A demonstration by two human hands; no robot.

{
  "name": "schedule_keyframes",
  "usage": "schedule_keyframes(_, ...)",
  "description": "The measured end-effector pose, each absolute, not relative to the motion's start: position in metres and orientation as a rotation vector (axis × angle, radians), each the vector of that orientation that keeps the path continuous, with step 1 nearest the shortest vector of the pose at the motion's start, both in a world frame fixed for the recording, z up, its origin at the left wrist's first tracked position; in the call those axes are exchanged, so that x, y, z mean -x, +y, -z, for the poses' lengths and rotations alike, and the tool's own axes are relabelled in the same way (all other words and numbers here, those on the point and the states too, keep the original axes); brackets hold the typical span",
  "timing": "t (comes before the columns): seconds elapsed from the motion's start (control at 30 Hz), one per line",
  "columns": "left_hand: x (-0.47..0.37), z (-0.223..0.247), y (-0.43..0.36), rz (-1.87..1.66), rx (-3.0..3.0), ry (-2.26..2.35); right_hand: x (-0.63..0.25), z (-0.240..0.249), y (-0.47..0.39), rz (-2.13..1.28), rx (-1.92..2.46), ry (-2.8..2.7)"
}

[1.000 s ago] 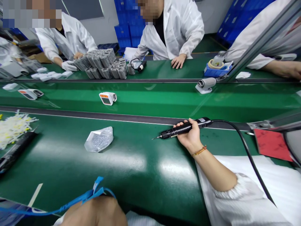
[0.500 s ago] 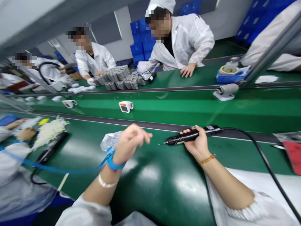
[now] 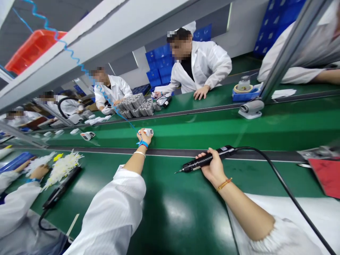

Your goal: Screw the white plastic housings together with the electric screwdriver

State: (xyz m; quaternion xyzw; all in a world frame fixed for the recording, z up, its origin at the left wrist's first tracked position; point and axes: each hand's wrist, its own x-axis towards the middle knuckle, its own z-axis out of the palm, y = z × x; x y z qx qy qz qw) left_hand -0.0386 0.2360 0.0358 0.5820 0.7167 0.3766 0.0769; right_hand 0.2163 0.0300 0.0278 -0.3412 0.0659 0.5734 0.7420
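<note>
Green bench (image 3: 111, 184), jar (image 3: 244, 83) in tray (image 3: 243, 96), left grip (image 3: 145, 136) clasping device (image 3: 150, 132), right grip (image 3: 214, 168) clasping screwdriver (image 3: 195, 164)

White sleeves (image 3: 108, 209), blue and white wristbands (image 3: 142, 148).

Passage: tabletop (image 3: 170, 212) between left sleeve (image 3: 111, 209) and right forearm (image 3: 244, 207) | Obstacles: black cable (image 3: 275, 171), slanted post (image 3: 288, 49)
</note>
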Motion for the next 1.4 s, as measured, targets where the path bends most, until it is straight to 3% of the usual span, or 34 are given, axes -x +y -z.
schedule_keyframes(0.37, 0.026, -0.051, 0.207, -1.338, -1.318, 1.713, -0.216, -0.026, 0.031, -1.26, 0.731, 0.145)
schedule_keyframes(0.5, 0.019, -0.054, 0.149, -1.329, -1.168, 1.318, -0.221, -0.028, 0.031, -1.266, 0.706, 0.128)
schedule_keyframes(0.6, 0.014, -0.049, 0.091, -1.252, -0.786, 0.729, -0.229, -0.034, 0.032, -1.218, 0.682, 0.114)
schedule_keyframes(0.7, 0.009, -0.038, 0.039, -1.126, -0.689, 0.597, -0.239, -0.048, 0.03, -1.167, 0.667, 0.096)
schedule_keyframes(0.87, -0.005, -0.019, -0.008, -1.034, -0.912, 0.723, -0.245, -0.087, 0.013, -1.087, 0.622, -0.032)
schedule_keyframes(1.13, -0.011, -0.014, -0.03, -0.85, -1.751, 0.991, -0.239, -0.158, -0.05, -1.012, 0.568, -0.553)
schedule_keyframes(1.4, -0.005, -0.024, -0.034, -0.745, -2.148, 0.821, -0.207, -0.161, -0.069, -1.022, 0.593, -0.948)
